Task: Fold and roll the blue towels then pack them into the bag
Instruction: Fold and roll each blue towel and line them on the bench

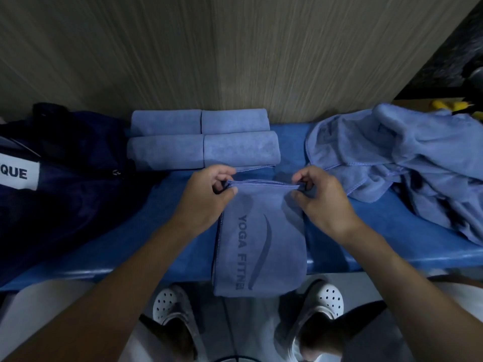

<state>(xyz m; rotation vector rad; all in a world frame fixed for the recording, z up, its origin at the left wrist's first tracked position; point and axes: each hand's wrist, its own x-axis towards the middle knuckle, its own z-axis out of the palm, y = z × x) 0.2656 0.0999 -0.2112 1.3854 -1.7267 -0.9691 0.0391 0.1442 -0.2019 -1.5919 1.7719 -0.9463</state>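
Left hand (209,195) and right hand (322,201) are each pinching one far corner of the folded towel (261,244), both equally near. Its long axis is running from the hands back toward the person, overhanging the bench (379,231) edge; the roll is likely heading bodyward

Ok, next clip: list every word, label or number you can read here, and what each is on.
"YOGA FITNE": printed along the folded towel, whose far edge the left hand and right hand pinch; the last letters are blurred.
"QUE": on the white label of the dark bag; its start is cut off by the picture's edge.
No other text or numbers can be read.
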